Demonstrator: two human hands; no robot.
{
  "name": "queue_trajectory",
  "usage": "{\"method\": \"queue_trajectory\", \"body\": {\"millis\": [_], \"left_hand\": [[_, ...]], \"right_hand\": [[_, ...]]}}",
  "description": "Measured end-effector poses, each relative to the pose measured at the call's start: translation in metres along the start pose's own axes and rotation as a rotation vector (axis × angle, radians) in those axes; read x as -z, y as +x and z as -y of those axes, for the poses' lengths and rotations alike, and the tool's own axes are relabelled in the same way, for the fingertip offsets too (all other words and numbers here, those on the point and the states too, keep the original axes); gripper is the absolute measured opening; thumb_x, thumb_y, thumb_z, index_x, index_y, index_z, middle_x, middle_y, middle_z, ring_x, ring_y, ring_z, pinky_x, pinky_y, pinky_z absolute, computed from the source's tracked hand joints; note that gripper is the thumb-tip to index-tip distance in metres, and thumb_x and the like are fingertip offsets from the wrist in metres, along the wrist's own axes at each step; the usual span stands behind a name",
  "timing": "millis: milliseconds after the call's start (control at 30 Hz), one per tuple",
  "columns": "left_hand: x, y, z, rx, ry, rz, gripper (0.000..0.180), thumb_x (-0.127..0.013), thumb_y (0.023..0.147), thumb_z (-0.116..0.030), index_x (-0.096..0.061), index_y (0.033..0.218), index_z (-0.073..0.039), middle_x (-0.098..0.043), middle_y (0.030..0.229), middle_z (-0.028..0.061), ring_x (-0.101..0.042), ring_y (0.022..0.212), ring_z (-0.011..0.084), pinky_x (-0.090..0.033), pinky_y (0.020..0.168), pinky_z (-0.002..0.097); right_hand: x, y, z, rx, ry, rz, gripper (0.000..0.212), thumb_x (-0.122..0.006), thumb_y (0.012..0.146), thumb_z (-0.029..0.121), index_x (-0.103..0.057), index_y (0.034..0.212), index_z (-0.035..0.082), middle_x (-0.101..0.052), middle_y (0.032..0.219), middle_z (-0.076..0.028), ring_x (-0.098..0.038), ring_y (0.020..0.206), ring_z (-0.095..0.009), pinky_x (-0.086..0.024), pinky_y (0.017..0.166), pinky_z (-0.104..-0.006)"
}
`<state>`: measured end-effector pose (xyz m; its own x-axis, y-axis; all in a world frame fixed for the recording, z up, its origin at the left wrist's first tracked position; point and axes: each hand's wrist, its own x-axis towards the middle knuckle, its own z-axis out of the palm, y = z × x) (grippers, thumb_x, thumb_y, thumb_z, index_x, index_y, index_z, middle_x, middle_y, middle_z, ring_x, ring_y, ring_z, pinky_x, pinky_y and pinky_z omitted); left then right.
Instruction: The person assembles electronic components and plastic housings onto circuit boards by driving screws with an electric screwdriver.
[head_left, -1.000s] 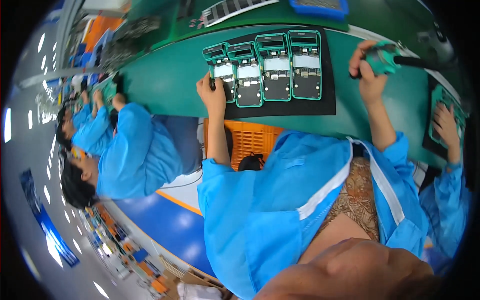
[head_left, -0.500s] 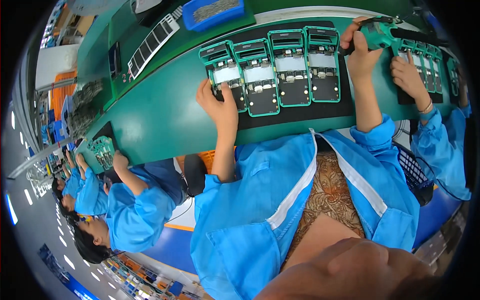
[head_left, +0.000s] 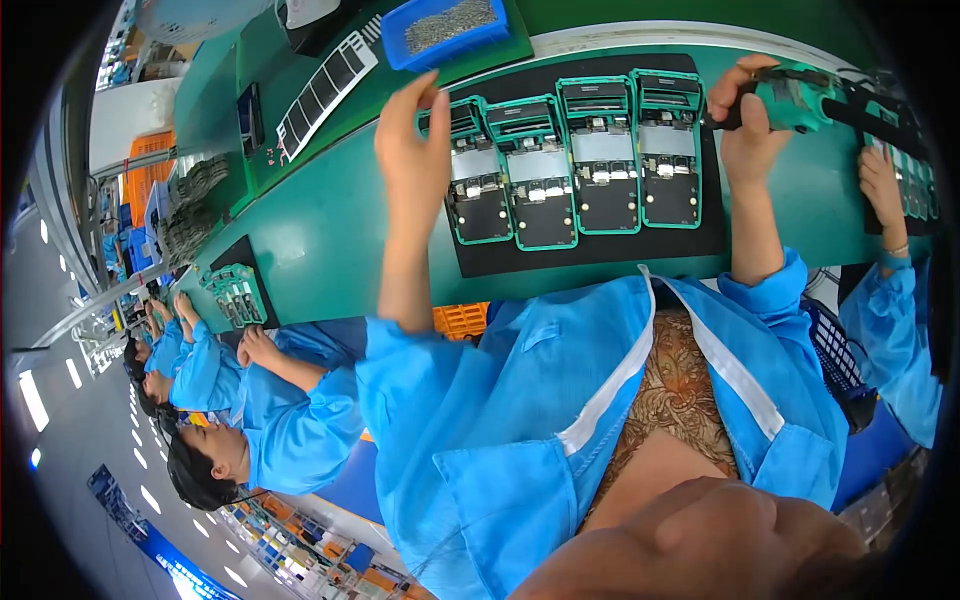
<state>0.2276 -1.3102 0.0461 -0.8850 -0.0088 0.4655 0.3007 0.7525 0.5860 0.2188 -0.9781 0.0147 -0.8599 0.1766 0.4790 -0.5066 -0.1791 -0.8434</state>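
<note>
Four green-framed circuit assemblies [head_left: 570,165] lie side by side on a black mat [head_left: 600,245] on the green bench. My left hand [head_left: 412,150] is raised over the leftmost assembly with fingers apart and nothing clearly in it, reaching toward a blue tray of small screws [head_left: 450,25]. My right hand [head_left: 748,125] is closed around a green electric screwdriver [head_left: 800,98] beside the rightmost assembly. Both of my sleeves are blue.
A co-worker's hand [head_left: 880,180] rests on another mat of assemblies at the right. At the left, several people in blue coats sit along the same bench with their own boards [head_left: 235,295]. A strip of white parts [head_left: 320,85] lies behind.
My left hand has lifted off the leftmost assembly and moved up toward the blue tray. My right hand keeps hold of the screwdriver. The view has tilted.
</note>
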Motion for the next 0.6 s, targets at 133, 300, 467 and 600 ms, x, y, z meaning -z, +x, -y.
{"method": "queue_trajectory", "body": {"millis": [133, 300, 467, 600], "left_hand": [[-0.034, 0.078, 0.038, -0.019, 0.02, 0.158, 0.027, -0.068, 0.083, -0.019, -0.068, 0.105, -0.004, -0.069, 0.09, 0.0119, -0.066, 0.08, 0.0244, -0.051, 0.073, 0.0348], [-0.065, 0.128, 0.086, 0.083, 0.01, 0.41, 0.028, -0.073, 0.081, -0.021, -0.069, 0.1, -0.001, -0.069, 0.084, 0.0082, -0.062, 0.076, 0.0145, -0.048, 0.072, 0.0263], [-0.078, 0.136, 0.086, 0.175, -0.225, 0.458, 0.018, -0.073, 0.079, -0.014, -0.07, 0.09, 0.0, -0.069, 0.079, 0.0074, -0.062, 0.07, 0.0138, -0.049, 0.065, 0.0257], [-0.077, 0.138, 0.097, 0.217, -0.242, 0.361, 0.021, -0.069, 0.083, -0.02, -0.069, 0.091, -0.001, -0.068, 0.077, 0.0068, -0.062, 0.07, 0.013, -0.048, 0.065, 0.0262]], "right_hand": [[-0.005, -0.002, 0.002, 0.013, 0.029, -0.035, 0.047, -0.069, 0.083, 0.034, -0.049, 0.112, 0.002, -0.051, 0.074, -0.006, -0.048, 0.061, -0.014, -0.041, 0.057, -0.0293], [-0.005, -0.001, 0.009, 0.092, 0.071, -0.02, 0.029, -0.057, 0.082, 0.012, -0.05, 0.108, -0.001, -0.054, 0.071, -0.007, -0.048, 0.056, -0.013, -0.042, 0.052, -0.0262], [-0.004, 0.002, 0.028, 0.183, 0.08, 0.031, 0.043, -0.063, 0.086, 0.031, -0.048, 0.113, 0.001, -0.053, 0.074, -0.007, -0.049, 0.06, -0.014, -0.042, 0.055, -0.027], [-0.013, 0.007, 0.036, 0.173, 0.166, 0.046, 0.048, -0.065, 0.083, 0.037, -0.051, 0.112, 0.003, -0.052, 0.074, -0.006, -0.048, 0.058, -0.014, -0.041, 0.054, -0.0281]]}}
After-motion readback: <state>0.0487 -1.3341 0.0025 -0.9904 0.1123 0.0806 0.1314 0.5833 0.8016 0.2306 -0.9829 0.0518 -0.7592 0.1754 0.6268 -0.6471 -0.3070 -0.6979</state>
